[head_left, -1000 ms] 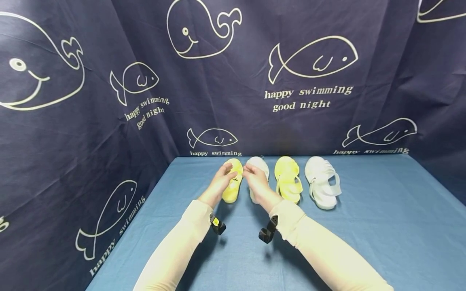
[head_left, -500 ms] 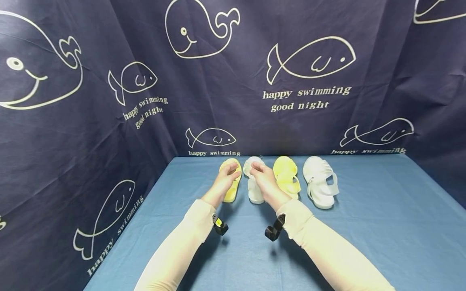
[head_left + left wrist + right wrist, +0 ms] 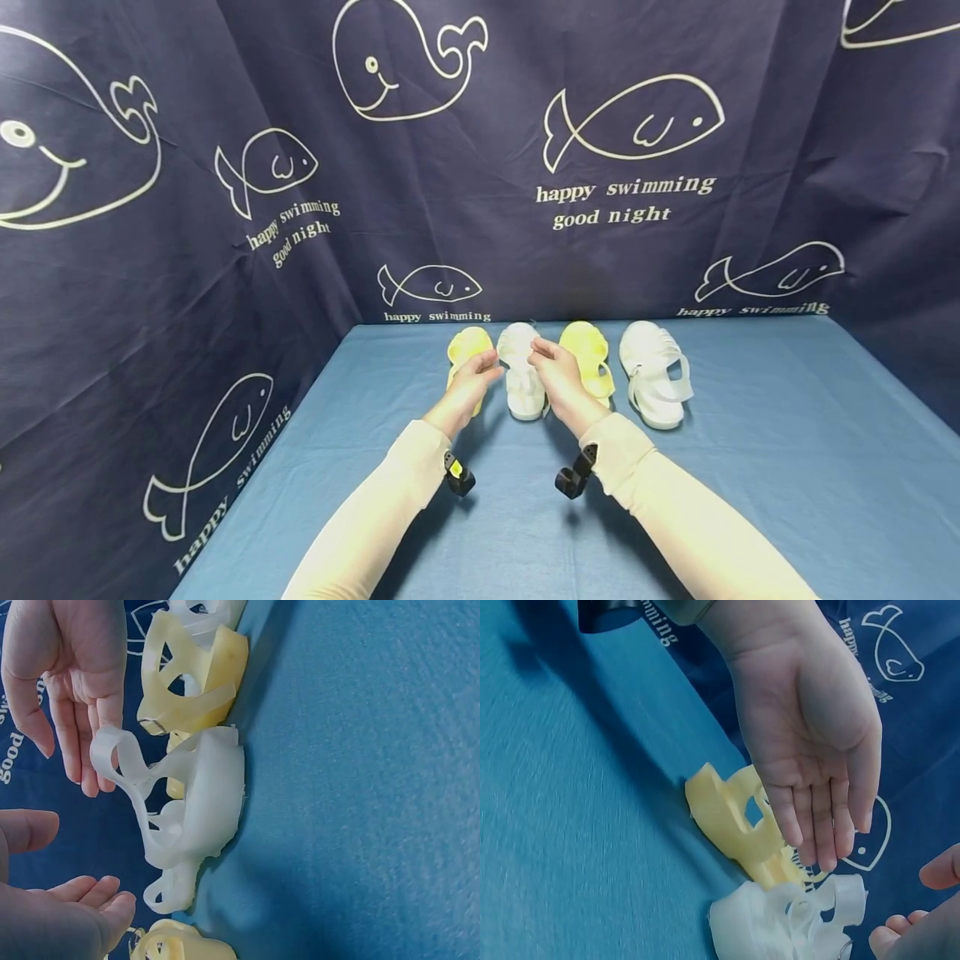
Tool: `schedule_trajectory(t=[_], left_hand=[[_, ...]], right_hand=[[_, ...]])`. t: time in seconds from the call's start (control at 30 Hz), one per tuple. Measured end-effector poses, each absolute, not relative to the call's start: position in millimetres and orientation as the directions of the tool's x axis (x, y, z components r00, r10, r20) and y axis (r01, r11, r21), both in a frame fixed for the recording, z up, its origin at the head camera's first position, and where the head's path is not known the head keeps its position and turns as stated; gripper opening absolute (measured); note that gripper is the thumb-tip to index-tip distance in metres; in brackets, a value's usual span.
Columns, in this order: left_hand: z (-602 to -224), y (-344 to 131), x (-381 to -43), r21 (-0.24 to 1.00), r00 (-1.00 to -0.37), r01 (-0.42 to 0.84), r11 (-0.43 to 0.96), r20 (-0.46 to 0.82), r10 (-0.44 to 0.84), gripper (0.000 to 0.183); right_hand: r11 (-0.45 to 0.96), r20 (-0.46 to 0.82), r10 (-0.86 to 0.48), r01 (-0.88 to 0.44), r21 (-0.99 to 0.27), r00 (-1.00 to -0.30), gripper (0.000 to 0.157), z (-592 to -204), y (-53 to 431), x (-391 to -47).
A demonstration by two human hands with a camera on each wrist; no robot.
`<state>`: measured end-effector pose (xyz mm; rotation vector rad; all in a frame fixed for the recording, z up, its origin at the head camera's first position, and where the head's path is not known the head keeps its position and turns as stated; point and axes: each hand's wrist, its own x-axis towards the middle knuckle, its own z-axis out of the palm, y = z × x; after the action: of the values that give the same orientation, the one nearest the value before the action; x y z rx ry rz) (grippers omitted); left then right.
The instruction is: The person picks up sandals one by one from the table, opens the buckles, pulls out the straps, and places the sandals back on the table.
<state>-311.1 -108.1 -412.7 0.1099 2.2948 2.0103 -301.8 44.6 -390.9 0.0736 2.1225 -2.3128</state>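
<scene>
Rightward along the row, both hands have moved since the earlier frame: the left hand (image 3: 467,392) and the right hand (image 3: 564,382) now flank a milky-white, strappy sandal of moulded-looking plastic (image 3: 522,387), which lies between them on the blue cloth (image 3: 517,525). Palms face each other, fingers loosely straight; neither hand grips anything, and whether the right fingertips touch a strap cannot be told.

It looks like the reaching step, hands lined up about the sandal but no hold taken. Taking hold would call for bringing the palms together, low enough to catch the sole as well as the soft-looking straps.

Just beside the hands, one pale-yellow strappy sandal (image 3: 469,340) sits partly behind the left, and another yellow sandal (image 3: 582,338) partly behind the right. Farther to the right hand's right lies a second milky-white sandal (image 3: 649,354); beyond everything hangs a navy fabric backdrop (image 3: 480,208) with white fish outlines.
</scene>
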Motion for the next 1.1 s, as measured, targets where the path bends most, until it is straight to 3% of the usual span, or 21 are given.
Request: schedule_trajectory(t=[0.33, 0.47, 0.8, 0.9, 1.1], left_hand=[[-436, -109, -314, 0.993, -0.991, -0.032, 0.117, -0.047, 0.125, 0.058], [-423, -103, -301, 0.989, -0.983, -0.116, 0.094, -0.127, 0.130, 0.063], [-432, -98, -303, 0.987, -0.972, -0.161, 0.030, -0.163, 0.171, 0.061], [-434, -96, -303, 0.983, -0.970, -0.178, 0.042, -0.182, 0.159, 0.056], [-437, -94, -301, 0.981, -0.971, -0.189, 0.052, -0.195, 0.139, 0.050]], right_hand=[[-0.059, -0.068, 0.081, 0.063, -0.996, -0.994, 0.055, -400, 55, -302], [-0.079, -0.086, 0.089, 0.079, -0.994, -0.992, 0.059, -403, 56, -300], [0.033, -0.156, -0.012, 0.156, -0.987, -0.988, 0.068, -409, 56, -297], [0.078, -0.176, -0.051, 0.172, -0.982, -0.983, 0.066, -413, 55, -296], [0.116, -0.182, -0.056, 0.175, -0.978, -0.982, 0.048, -419, 53, -296]])
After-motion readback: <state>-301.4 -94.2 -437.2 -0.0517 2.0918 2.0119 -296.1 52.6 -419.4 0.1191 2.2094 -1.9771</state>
